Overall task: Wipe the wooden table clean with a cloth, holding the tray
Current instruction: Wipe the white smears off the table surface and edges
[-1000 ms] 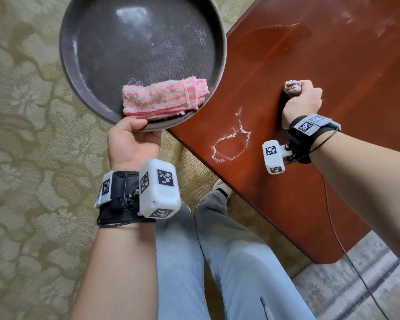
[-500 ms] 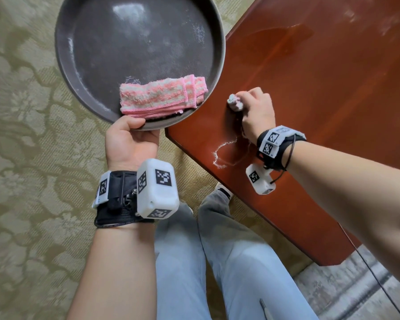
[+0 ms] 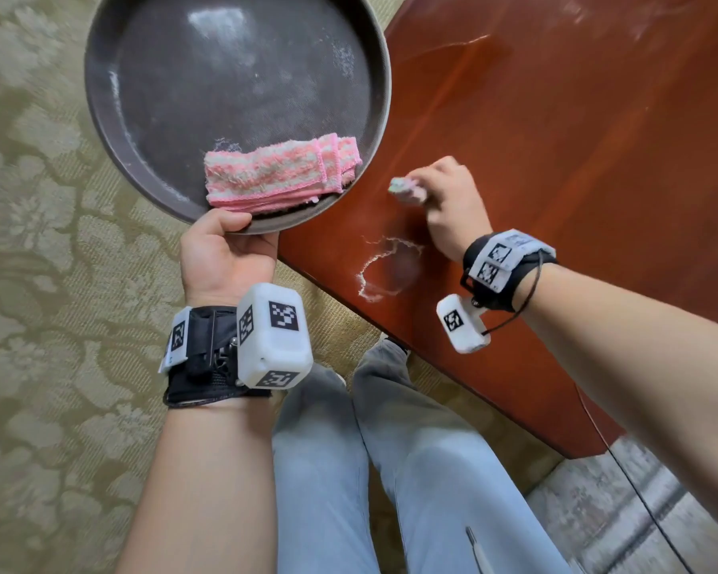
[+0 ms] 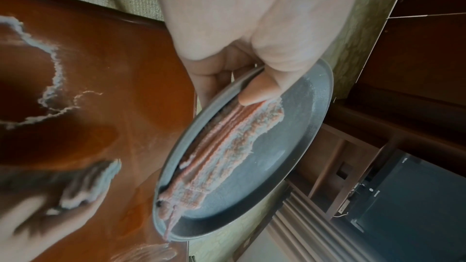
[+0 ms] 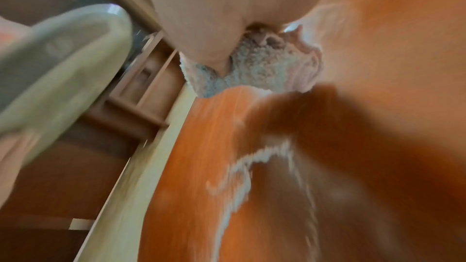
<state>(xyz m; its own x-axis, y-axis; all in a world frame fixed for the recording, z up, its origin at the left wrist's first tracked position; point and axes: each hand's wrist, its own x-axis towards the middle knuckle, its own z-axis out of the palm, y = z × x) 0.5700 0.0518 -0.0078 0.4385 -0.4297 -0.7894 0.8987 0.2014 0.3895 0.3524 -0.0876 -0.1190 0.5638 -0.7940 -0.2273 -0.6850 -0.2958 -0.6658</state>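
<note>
Nearest, the left hand [image 3: 224, 254] grips the near rim of the round dark tray [image 3: 113, 130], thumb over the edge and fingers beneath, holding it level beside the table's edge, much as a second ago. A folded pink towel [image 3: 278, 171] lies in the tray just beyond the thumb. Next, a white powdery ring [image 3: 384, 267] marks the wooden table [image 3: 556, 138] near its edge, unchanged. Beyond it, the right hand [image 3: 448, 205] has swept from further right toward the tray and now sits just past the ring. Its fingers are clenched round a small bunched cloth [image 3: 405, 190], which pokes out on the tray side and presses on the wood.
</note>
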